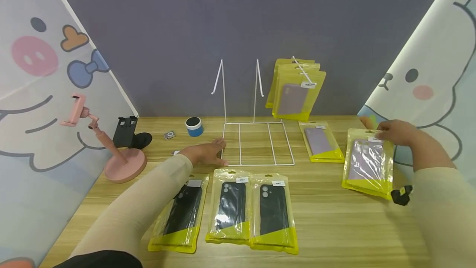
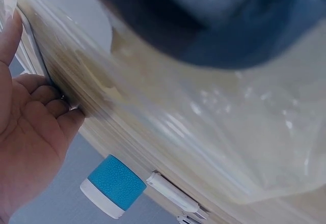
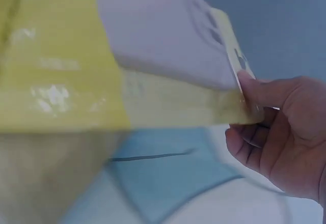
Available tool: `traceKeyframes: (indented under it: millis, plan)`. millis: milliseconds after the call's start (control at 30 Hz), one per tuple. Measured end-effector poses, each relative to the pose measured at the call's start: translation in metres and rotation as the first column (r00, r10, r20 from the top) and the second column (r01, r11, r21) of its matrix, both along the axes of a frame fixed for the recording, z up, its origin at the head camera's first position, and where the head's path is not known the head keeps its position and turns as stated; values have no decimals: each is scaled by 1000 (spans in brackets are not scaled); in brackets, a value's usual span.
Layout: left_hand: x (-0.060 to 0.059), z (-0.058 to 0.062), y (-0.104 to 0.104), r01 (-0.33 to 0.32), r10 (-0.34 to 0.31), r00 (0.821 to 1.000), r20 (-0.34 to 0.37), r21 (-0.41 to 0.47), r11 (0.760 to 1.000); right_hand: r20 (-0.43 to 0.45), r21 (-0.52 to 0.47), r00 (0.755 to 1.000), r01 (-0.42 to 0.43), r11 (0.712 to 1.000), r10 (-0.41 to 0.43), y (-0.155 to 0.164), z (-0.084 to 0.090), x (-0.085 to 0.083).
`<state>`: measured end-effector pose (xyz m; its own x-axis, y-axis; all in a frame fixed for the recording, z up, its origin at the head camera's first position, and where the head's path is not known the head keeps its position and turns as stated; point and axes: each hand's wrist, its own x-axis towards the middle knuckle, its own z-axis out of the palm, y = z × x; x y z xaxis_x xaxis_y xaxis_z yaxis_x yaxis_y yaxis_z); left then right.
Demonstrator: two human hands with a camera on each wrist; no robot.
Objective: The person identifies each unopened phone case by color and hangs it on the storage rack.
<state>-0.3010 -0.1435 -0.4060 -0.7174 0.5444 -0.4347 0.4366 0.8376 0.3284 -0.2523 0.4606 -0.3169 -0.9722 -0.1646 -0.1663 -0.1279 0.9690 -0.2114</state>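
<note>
My right hand (image 1: pixel 399 132) pinches the top corner of a yellow-edged clear pouch with a lilac phone case (image 1: pixel 366 162) inside, lifted at the right. In the right wrist view, thumb and fingers (image 3: pixel 249 89) grip the pouch by its hanging-hole end. My left hand (image 1: pixel 206 153) rests at the left side of a white wire display rack (image 1: pixel 256 164), thumb and fingertips at its base wire. On the rack's right hook (image 1: pixel 303 69) hang several pouches, the front one with a lilac case (image 1: pixel 293 99). Another lilac-case pouch (image 1: pixel 320 142) lies right of the rack.
Three pouches with black phone cases (image 1: pixel 182 214) (image 1: pixel 231 206) (image 1: pixel 274 210) lie in front of the rack. At the left stand a pink phone stand (image 1: pixel 124 164) and a black stand (image 1: pixel 125 131). A blue-and-white speaker-like cylinder (image 1: pixel 194 127) and a small clip device (image 1: pixel 169 135) sit behind my left hand.
</note>
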Motion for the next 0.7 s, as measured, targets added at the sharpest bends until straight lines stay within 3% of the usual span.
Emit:
traceKeyframes:
  millis: [300,567,700]
  plan:
    - [1,1,1,-9,9,1000,5,8,1000,5,2,999,-42,999,42,-48,73,24]
    - [0,0,1,-19,19,1000,15,-3,1000,-113,111,985,-121,986,133,-100,117,40]
    - [0,0,1,-12,12,1000,9,0,1000,-212,73,964,-149,986,162,-126,134,45]
